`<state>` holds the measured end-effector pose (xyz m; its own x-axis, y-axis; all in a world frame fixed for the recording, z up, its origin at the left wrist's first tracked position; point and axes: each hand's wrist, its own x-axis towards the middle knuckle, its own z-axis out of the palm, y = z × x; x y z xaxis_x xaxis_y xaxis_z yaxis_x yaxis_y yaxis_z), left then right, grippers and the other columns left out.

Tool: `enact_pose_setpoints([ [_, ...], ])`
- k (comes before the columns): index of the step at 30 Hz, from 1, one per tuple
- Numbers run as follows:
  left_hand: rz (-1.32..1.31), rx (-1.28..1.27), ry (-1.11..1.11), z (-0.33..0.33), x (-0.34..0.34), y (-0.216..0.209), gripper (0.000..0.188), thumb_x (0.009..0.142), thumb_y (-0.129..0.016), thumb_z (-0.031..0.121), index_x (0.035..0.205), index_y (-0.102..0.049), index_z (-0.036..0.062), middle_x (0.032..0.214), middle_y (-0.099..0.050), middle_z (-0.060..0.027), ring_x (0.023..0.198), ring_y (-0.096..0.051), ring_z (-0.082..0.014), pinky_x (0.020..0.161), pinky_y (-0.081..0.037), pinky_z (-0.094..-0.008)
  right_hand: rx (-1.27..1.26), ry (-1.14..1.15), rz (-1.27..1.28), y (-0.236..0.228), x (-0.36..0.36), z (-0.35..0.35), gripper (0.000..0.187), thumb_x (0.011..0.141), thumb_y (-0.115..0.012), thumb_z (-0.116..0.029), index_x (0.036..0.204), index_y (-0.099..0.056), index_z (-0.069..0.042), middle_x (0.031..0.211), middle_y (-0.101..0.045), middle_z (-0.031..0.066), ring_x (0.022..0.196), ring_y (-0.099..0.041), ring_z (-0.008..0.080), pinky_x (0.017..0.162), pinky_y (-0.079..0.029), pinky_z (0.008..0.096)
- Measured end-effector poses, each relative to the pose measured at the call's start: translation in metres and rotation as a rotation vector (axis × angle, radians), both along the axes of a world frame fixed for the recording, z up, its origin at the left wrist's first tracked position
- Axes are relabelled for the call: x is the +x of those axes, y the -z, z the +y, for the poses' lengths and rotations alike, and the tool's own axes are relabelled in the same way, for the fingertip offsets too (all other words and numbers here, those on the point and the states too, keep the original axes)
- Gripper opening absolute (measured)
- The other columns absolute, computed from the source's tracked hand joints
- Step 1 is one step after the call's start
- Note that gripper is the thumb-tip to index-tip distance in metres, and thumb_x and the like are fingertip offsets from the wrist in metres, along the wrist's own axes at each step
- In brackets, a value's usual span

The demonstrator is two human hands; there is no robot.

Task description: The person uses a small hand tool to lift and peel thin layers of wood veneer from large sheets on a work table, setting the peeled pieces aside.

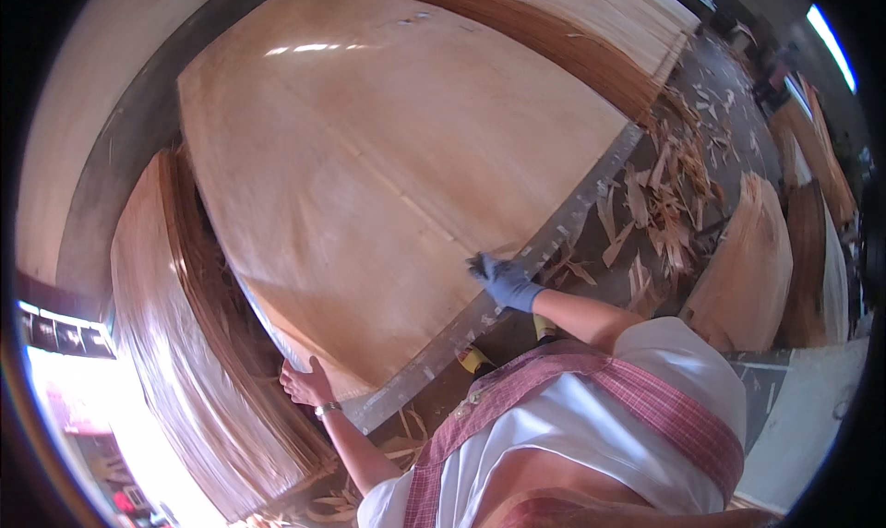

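Note:
A large, pale wood veneer sheet (pixel 369 177) lies in front of me on a table with a grey edge strip (pixel 434 353). My left hand (pixel 307 387), bare and with a watch at the wrist, is at the sheet's near left corner, fingers apart. Beside it the sheet's left edge bulges up in a fold. My right hand (pixel 503 281), in a blue-grey glove with dark fingertips, rests stretched out on the sheet near its front edge. Its fingers are slightly blurred. A thin raised line or seam runs across the sheet toward the right hand.
A thick stack of veneer (pixel 175 334) stands along the left side. Another stack (pixel 554 39) lies beyond the sheet. Torn wood scraps (pixel 660 205) litter the floor at right, near leaning veneer pieces (pixel 748 270). A pale panel (pixel 803 426) is at the lower right.

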<state>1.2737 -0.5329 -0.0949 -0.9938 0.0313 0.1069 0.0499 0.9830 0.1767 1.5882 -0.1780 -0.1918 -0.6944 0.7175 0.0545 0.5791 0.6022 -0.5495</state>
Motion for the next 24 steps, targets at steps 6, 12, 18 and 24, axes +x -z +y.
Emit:
enact_pose_setpoints([
  [6, 0.011, 0.063, 0.431, 0.135, 0.13, -0.023, 0.053, 0.079, -0.067, 0.024, 0.129, -0.051, 0.0124, 0.13, -0.051, -0.0114, 0.121, -0.048, -0.0297, 0.095, -0.039, -0.0488, -0.168, -0.265, 0.083, -0.084, 0.007, -0.011, 0.035, 0.094, -0.052, -0.04, 0.107, -0.059, -0.008, 0.102, -0.066, 0.0181, 0.091, -0.064, 0.036, 0.074, -0.051, 0.0459],
  [12, -0.04, 0.089, 0.896, 0.251, 0.254, 0.006, 0.057, 0.08, -0.066, 0.024, 0.134, -0.049, 0.0123, 0.135, -0.05, -0.0114, 0.123, -0.047, -0.0286, 0.102, -0.032, -0.0487, -0.276, -0.28, 0.073, -0.031, 0.17, 0.008, 0.033, 0.09, -0.055, -0.039, 0.104, -0.062, -0.01, 0.093, -0.065, 0.0179, 0.088, -0.064, 0.0369, 0.078, -0.05, 0.047],
  [18, -0.135, -0.477, 1.044, 0.313, 0.281, 0.042, 0.06, 0.083, -0.063, 0.033, 0.137, -0.049, 0.0125, 0.131, -0.056, -0.0116, 0.122, -0.05, -0.0327, 0.102, -0.039, -0.0487, -0.402, 0.013, -0.011, -0.017, 0.387, 0.081, 0.033, 0.091, -0.055, -0.044, 0.099, -0.062, -0.013, 0.088, -0.065, 0.0168, 0.084, -0.063, 0.0372, 0.073, -0.05, 0.0471],
  [24, -0.043, -0.276, 0.957, 0.457, 0.348, 0.014, 0.036, 0.082, -0.066, 0.035, 0.103, -0.058, 0.0065, 0.1, -0.063, -0.0111, 0.094, -0.058, -0.0313, 0.083, -0.044, -0.0485, -0.396, 0.494, -0.197, -0.043, 0.546, 0.18, 0.034, 0.094, -0.049, -0.045, 0.101, -0.062, -0.015, 0.096, -0.066, 0.0166, 0.085, -0.065, 0.0378, 0.074, -0.05, 0.0487],
])
